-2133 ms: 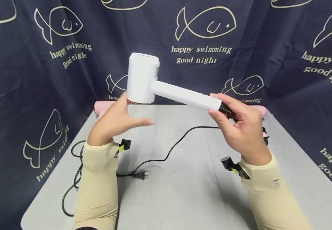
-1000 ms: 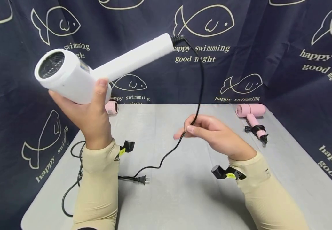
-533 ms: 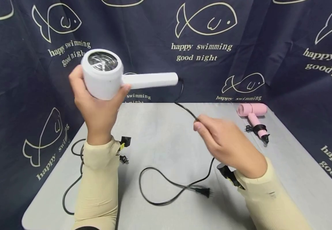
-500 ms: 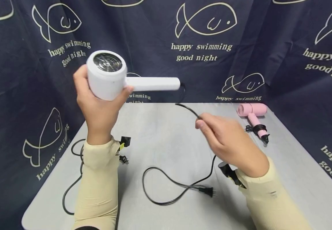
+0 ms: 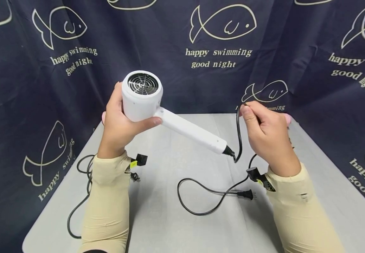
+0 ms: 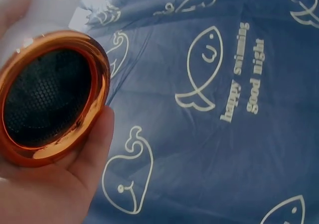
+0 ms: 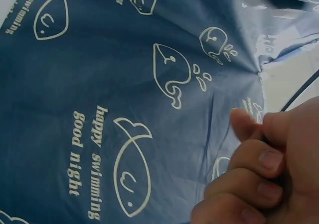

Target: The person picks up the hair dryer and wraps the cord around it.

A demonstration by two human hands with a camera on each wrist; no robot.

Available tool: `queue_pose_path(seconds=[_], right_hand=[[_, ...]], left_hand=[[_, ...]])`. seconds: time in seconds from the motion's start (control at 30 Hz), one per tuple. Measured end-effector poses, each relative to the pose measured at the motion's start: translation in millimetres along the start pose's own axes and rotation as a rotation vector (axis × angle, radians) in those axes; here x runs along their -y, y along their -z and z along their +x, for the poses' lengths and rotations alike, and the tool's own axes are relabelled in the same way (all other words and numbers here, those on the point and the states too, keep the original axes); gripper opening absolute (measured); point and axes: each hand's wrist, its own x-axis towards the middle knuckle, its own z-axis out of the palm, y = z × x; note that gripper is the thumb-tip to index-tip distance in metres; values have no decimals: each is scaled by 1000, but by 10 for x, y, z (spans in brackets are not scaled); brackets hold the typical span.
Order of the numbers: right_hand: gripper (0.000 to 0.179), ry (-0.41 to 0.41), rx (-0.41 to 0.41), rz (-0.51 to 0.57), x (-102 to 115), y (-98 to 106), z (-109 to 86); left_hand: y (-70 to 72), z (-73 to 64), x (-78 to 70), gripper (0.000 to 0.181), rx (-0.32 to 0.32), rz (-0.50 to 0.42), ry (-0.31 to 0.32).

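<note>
A white hair dryer [image 5: 190,130] is held up over the table, its round black intake grille facing up and its handle slanting down to the right. My left hand [image 5: 118,123] grips the barrel from the left, thumb lying along the side near the handle joint. In the left wrist view, the dryer's copper-coloured outlet ring [image 6: 99,92] shows beside that hand's fingers. My right hand [image 5: 266,131] pinches the black power cord [image 5: 239,133] a short way from the handle's end, fingers curled. From there the cord drops to the table in a loop, ending in a two-pin plug [image 5: 245,194].
Another black cord [image 5: 75,211] lies at the table's left side, partly behind the left sleeve, with a second plug [image 5: 135,176] beside it. Pink bits at both rear corners are mostly hidden by the hands. A dark fish-print curtain [image 5: 176,42] surrounds the grey table [image 5: 170,225].
My left hand took the barrel, and the dryer turned until its handle pointed down to the right. My right hand left the handle, took the cord and rose with it; the plug slid right.
</note>
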Motion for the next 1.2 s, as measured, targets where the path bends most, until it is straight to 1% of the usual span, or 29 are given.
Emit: queue_pose_path(seconds=[0.03, 0.13, 0.2, 0.27, 0.33, 0.37, 0.43, 0.57, 0.6, 0.63, 0.8, 0.93, 1.03, 1.07, 1.13, 1.2], right_hand=[[26, -16, 22, -3, -16, -24, -5], [28, -47, 107, -38, -64, -108, -20], [29, -56, 176, -82, -93, -164, -30], [30, -58, 253, -108, -120, -217, -40], [30, -41, 334, -139, -140, -262, -56], [27, -43, 362, -146, -151, -284, -68], [25, -83, 428, -143, -154, -324, -98], [28, -131, 555, -139, -129, -399, -141], [31, -134, 587, -132, -113, -411, -147], [32, -119, 611, -129, -101, -421, -151], [33, -70, 653, -117, -36, -396, -166], [30, -7, 672, -131, 17, -304, -170], [20, 38, 673, -126, 75, -237, -183], [17, 53, 669, -120, 96, -222, -187], [14, 91, 654, -106, 143, -205, -189], [12, 132, 617, -94, 188, -191, -183]], left_hand=[[-9, -3, -4, 83, 12, -26, 5], [-36, -5, -8, 84, 54, -148, 1], [-48, -10, -12, 83, 58, -196, 6], [-55, -13, -9, 82, 45, -225, 4], [-63, -12, -4, 79, 8, -234, -6], [-65, -8, 1, 78, -14, -245, -18], [-74, 9, 17, 76, -57, -282, -44], [-94, 47, 57, 75, -150, -361, -85], [-100, 55, 66, 75, -175, -374, -87], [-104, 62, 74, 75, -199, -380, -92], [-110, 84, 101, 74, -322, -371, -108], [-88, 107, 125, 73, -393, -284, -147], [-63, 122, 147, 74, -408, -187, -197], [-58, 127, 154, 74, -409, -170, -207], [-48, 131, 165, 76, -408, -131, -218], [-39, 130, 170, 76, -404, -98, -212]])
